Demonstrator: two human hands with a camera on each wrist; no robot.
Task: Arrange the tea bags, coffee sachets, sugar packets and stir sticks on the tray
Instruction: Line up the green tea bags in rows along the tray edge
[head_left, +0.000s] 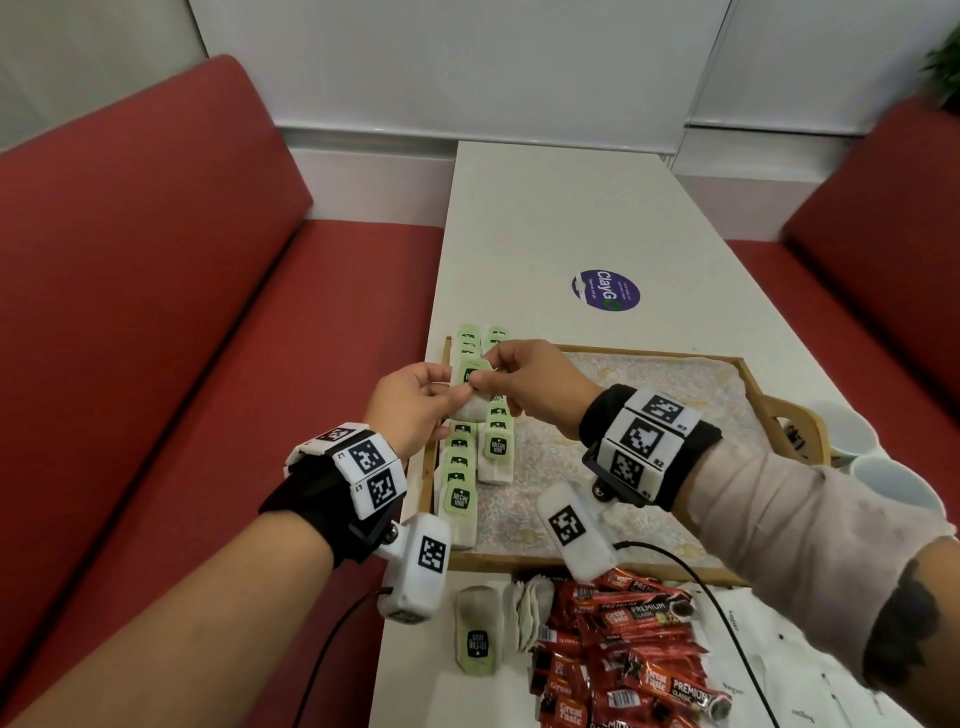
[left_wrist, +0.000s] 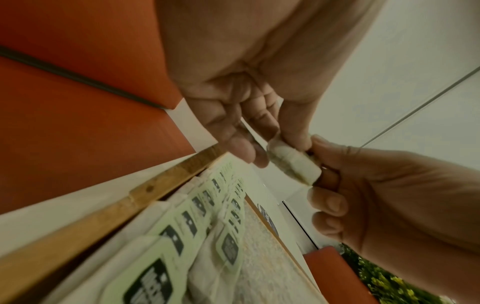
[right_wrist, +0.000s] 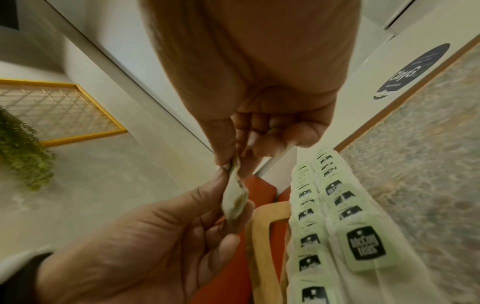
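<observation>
Both hands hold one tea bag (head_left: 469, 388) above the left side of the wooden tray (head_left: 727, 364). My left hand (head_left: 456, 401) grips its lower pouch, and my right hand (head_left: 480, 382) pinches its green tag end. The left wrist view shows the tea bag (left_wrist: 293, 162) between my left hand's thumb and fingers (left_wrist: 272, 148), with the right hand (left_wrist: 389, 195) on its other end. In the right wrist view the tea bag (right_wrist: 235, 197) hangs edge-on from my right hand (right_wrist: 231, 162). Two rows of tea bags (head_left: 460, 467) line the tray's left edge. No stir sticks are visible.
On the table in front of the tray lie loose tea bags (head_left: 475, 634), a pile of red coffee sachets (head_left: 623, 649) and white sugar packets (head_left: 779, 649). Two white cups (head_left: 852, 431) stand right of the tray. Red bench seats flank the table.
</observation>
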